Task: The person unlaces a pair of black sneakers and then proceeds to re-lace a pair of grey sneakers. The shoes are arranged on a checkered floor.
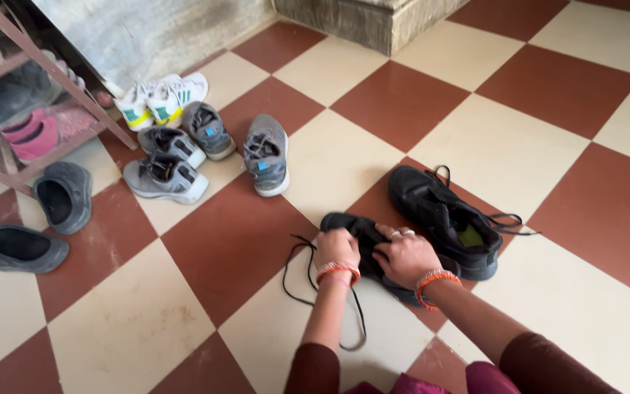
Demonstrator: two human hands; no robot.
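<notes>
I am looking down at the black shoe [364,232] lying on the checked floor [519,153], and I am pressing both hands on it. My left hand [337,248] is curling over its toe end, fingers closed together on the upper; my right hand [405,257] is lying across its middle, fingers bent and gripping the top, with most of the shoe hidden beneath them. The black lace [308,281] is trailing loose from the shoe, looping out on the floor to the left of it and back toward me. What I judge could go wrong: the lace is lying slack under my left wrist, so it could be catching under the sole or my arm and pulling free, or tangling. The second black shoe [446,219] is sitting just beside the first, touching or nearly so on its far right side, and its own laces could be getting mixed in. Well apart, up and left of the shoe, grey sneakers [205,149] are clustering by a rack [60,80].
</notes>
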